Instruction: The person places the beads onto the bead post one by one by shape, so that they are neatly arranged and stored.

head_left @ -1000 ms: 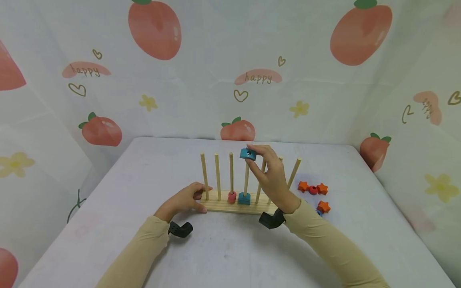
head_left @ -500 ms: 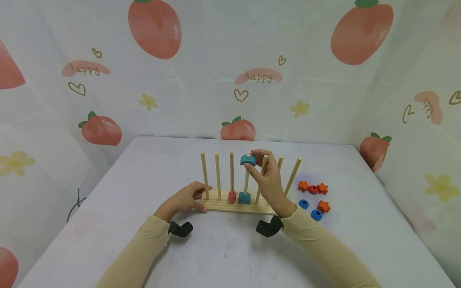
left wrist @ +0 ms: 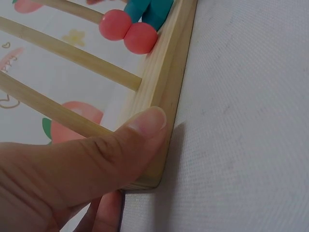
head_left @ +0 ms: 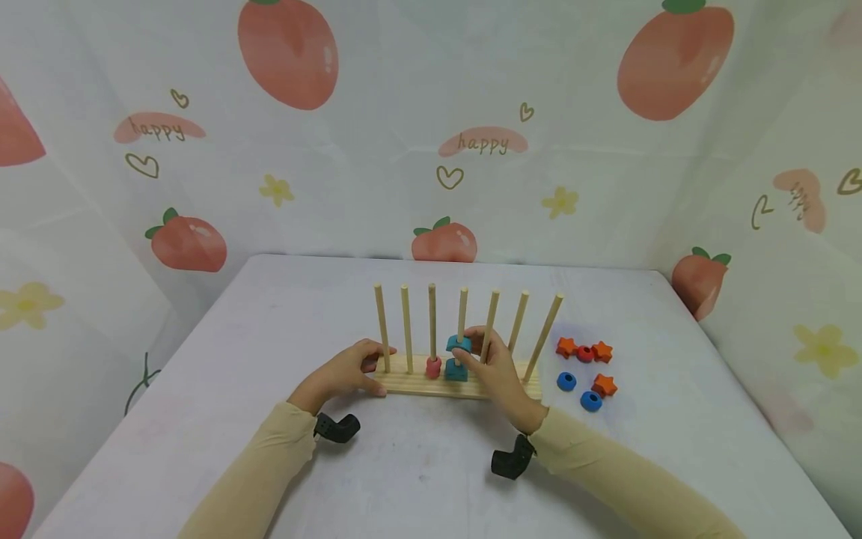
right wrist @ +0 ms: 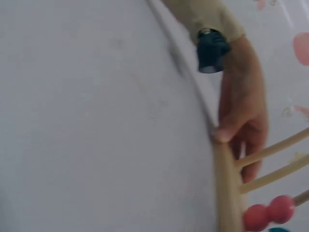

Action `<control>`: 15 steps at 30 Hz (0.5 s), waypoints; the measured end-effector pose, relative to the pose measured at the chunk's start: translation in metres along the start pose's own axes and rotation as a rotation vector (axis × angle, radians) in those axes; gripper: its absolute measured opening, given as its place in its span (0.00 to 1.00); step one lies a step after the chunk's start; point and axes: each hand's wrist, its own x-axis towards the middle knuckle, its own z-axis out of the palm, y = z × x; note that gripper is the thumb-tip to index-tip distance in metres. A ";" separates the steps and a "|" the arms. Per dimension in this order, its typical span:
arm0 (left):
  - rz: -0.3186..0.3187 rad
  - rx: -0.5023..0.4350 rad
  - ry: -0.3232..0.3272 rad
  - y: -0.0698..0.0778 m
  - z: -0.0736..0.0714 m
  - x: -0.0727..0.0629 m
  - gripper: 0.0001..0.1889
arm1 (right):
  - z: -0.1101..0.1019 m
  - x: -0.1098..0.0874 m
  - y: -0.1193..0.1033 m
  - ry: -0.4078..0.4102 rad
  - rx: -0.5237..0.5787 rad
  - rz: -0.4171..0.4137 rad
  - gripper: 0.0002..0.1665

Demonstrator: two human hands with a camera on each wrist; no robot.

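Note:
A wooden peg rack (head_left: 417,385) with several upright pegs stands on the table. My left hand (head_left: 340,376) grips its left end, and the left wrist view shows the thumb (left wrist: 145,126) on the edge of the base. My right hand (head_left: 501,380) pinches a teal arched block (head_left: 459,343) threaded on the fourth peg from the left. Just below it, a second teal block (head_left: 456,370) sits at the foot of that peg. Two pink round beads (left wrist: 128,31) are stacked on the third peg. The right wrist view is blurred and does not show the right fingers.
To the right of the rack lie orange stars (head_left: 604,385), a red bead (head_left: 584,353) and two blue beads (head_left: 566,382). A printed cloth backdrop (head_left: 364,150) rises behind the table. A dark cord (head_left: 143,383) hangs near the left table edge.
My right hand has brought the teal block onto the top of the fourth peg and slid it down close to the lower block. My left hand has stayed on the rack's end.

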 end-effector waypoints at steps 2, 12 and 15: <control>-0.002 0.001 0.004 0.000 0.000 0.000 0.35 | 0.000 -0.002 0.007 -0.020 0.002 0.046 0.17; -0.012 -0.002 0.016 -0.001 0.000 0.000 0.35 | -0.001 -0.004 0.028 -0.082 -0.012 0.067 0.18; -0.011 -0.007 0.015 -0.002 0.000 0.000 0.35 | -0.001 -0.004 0.029 -0.095 -0.006 0.059 0.18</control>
